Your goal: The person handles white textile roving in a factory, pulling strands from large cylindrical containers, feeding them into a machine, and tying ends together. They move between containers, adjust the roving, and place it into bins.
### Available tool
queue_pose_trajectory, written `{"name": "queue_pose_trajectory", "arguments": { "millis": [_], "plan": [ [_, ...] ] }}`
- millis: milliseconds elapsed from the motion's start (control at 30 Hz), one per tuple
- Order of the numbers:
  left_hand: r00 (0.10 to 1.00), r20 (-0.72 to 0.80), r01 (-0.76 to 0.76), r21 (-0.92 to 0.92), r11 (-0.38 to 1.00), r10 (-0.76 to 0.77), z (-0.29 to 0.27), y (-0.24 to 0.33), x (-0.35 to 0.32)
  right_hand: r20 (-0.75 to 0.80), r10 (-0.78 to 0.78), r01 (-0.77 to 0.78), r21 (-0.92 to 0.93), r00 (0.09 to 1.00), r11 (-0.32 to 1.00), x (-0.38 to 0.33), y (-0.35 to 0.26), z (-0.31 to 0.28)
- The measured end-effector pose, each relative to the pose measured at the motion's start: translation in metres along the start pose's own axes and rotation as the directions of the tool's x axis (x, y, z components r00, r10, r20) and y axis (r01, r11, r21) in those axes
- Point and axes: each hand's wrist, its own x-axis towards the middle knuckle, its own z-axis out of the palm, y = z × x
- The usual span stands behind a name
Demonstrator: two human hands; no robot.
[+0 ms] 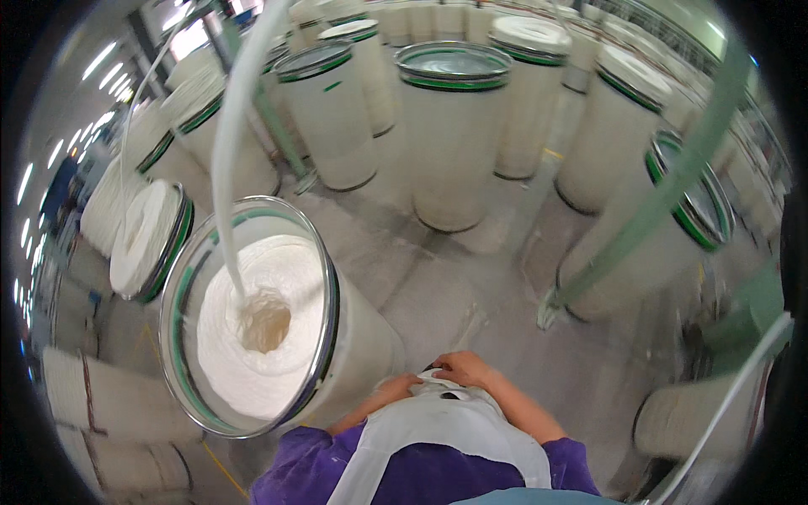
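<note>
Both my hands meet at my waist, at the front of a white apron (425,425) worn over a purple top. My right hand (461,368) has its fingers curled at the apron's upper folds, where a small dark thing (431,368) shows at the fingertips. My left hand (402,387) is bent in against the apron's left side, its fingers partly hidden by the cloth. Just left of my hands stands a tall, pale can (366,328) with a metal rim, holding coiled white sliver (223,345) with a hollow centre. A strand of sliver (225,160) rises from it.
Ahead stand several pale cans with green bands, among them a can with a metallic top (454,135) and a full can (530,93). A green post (648,210) slants on the right, its foot on the grey floor (438,286). More full cans (151,236) crowd the left.
</note>
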Motion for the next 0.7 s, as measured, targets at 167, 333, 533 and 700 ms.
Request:
{"name": "queue_pose_trajectory", "arguments": {
  "millis": [167,333,533,700],
  "plan": [
    [0.958,-0.251,0.075,-0.245,0.967,-0.138,-0.026,0.014,0.116,0.08,-0.062,0.065,-0.042,0.995,0.997,0.061,0.071,-0.108],
    [0.907,-0.412,0.013,-0.193,0.981,-0.093,-0.121,0.06,0.264,-0.003,-0.072,0.072,-0.072,0.997,0.995,0.113,0.131,-0.243],
    [0.829,-0.526,-0.184,0.066,0.981,0.191,-0.294,0.143,0.428,-0.115,-0.041,0.04,-0.012,0.992,0.999,0.149,0.215,-0.424],
    [0.755,-0.55,-0.105,0.437,0.893,0.357,-0.448,0.198,0.556,-0.7,0.224,-0.403,-0.099,0.678,0.91,0.126,0.393,-0.611]
  ]
}}
